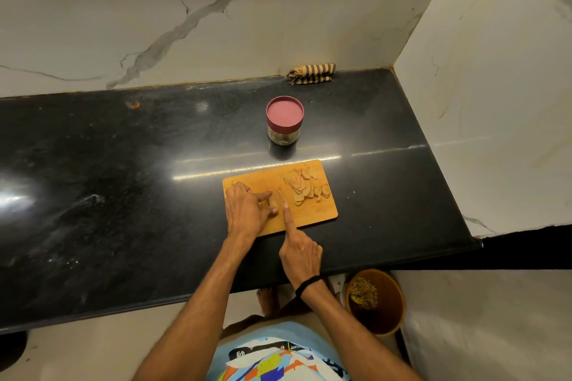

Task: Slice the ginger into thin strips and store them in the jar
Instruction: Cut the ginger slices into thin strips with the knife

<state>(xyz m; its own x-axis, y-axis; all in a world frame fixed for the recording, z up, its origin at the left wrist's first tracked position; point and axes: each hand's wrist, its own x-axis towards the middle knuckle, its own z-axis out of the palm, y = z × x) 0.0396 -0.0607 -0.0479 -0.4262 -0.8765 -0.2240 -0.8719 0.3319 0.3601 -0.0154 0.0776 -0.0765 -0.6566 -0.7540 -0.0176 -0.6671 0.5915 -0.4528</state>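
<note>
Wooden cutting board (322, 210) is set on the black counter (123, 195), near its front edge. A ginger piece (273, 202) is pinned to the board's left half by the left hand (247, 210), fingers spread and pressed flat over it. A knife (281, 196) is gripped by the right hand (301, 254), index finger laid along the spine, blade just right of the held piece. A fan of flat ginger slices (301, 187) is spread on the board's right half, well apart from the blade. The jar (284, 120) stands beyond the far edge of the board with its red lid (284, 111) on; the lid must be taken off before anything is stored. Judged stage: slicing underway, strips not yet cut, nothing moved toward the jar.

Risks, as judged: the left fingertips are very near the blade and are extended, not curled, so a nick is likely if the knife drifts left. The small piece could roll or slip under pressure. Slices near the board's right edge could be pushed off onto the counter.

Hard to make out: the blade is seen edge-on and mostly hidden, so its length cannot be told. The ginger under the left hand is largely covered. The jar's contents are unclear. A striped cloth (311, 73) lies at the far wall, and a brown bin (387, 312) is partly cut off by the counter.
</note>
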